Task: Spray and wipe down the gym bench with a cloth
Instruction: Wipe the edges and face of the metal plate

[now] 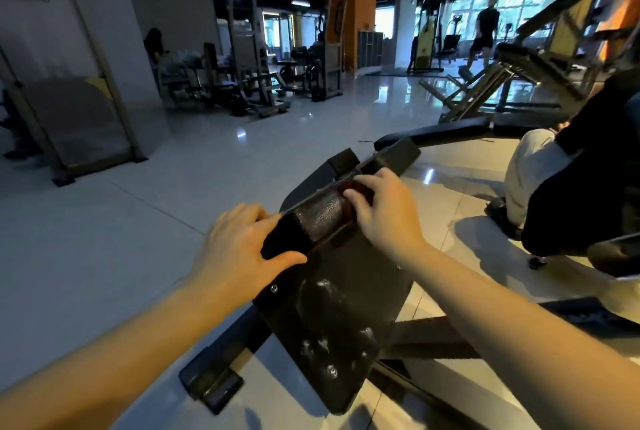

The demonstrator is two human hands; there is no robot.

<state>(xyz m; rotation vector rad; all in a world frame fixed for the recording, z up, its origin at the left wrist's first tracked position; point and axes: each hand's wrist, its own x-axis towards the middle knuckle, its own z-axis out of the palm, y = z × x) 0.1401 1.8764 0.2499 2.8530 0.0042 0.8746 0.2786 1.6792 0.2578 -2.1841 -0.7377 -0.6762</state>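
Bench roller (318, 218) points upper-right; left hand (239, 249) grips it; right hand (384, 211) holds cloth (363, 188).

Glossy tiled floor (121, 221) reflecting ceiling lights. Person in dark clothes (486, 34) standing mid-stride before bright windows (519, 10), far right. Another person in black top and white trousers (585, 166) sitting low at right edge. Orange pillar (349, 13) rising behind weight machines (252, 76). Second black bench (433, 134) lying beyond.

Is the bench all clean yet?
Partly. Spraying looks done: wet blotches shine on the black padded seat. Now the right hand presses a dark red cloth on the black roller pad, with the left hand gripping its end. The seat is not yet wiped.
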